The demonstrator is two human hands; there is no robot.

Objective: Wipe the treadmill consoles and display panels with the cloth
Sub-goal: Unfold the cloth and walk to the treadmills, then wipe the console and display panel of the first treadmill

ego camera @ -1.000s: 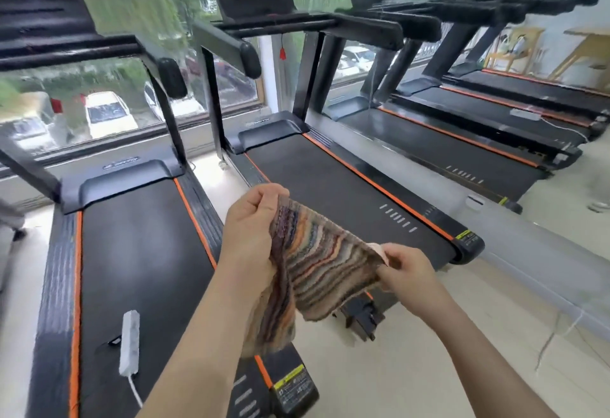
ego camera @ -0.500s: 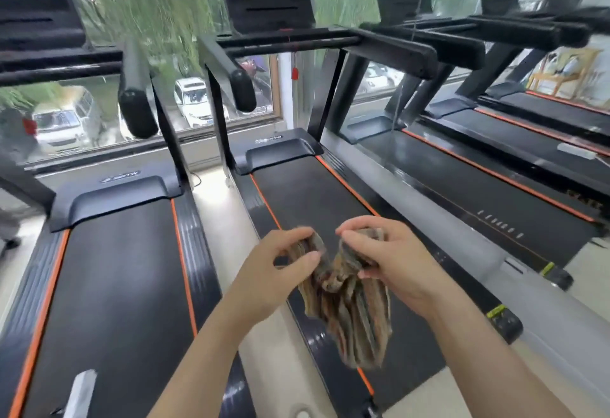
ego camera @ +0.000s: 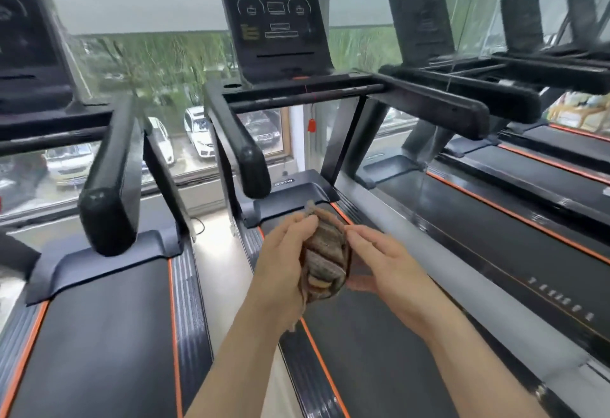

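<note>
You held the cloth (ego camera: pixel 325 262) bunched over the belt (ego camera: pixel 363 361), left hand (ego camera: pixel 287 252) curled round it, right hand (ego camera: pixel 386 262) cupping it between thumb and fingers, probably forming a pad for the console (ego camera: pixel 277 28) ahead.

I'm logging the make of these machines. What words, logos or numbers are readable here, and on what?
No text reads clearly.
White logo on the middle treadmill's motor cover: too small and blurred to read.
Yellow text block on its display panel: too small to read.
Other panel markings: outlines only, no legible digits.
</note>
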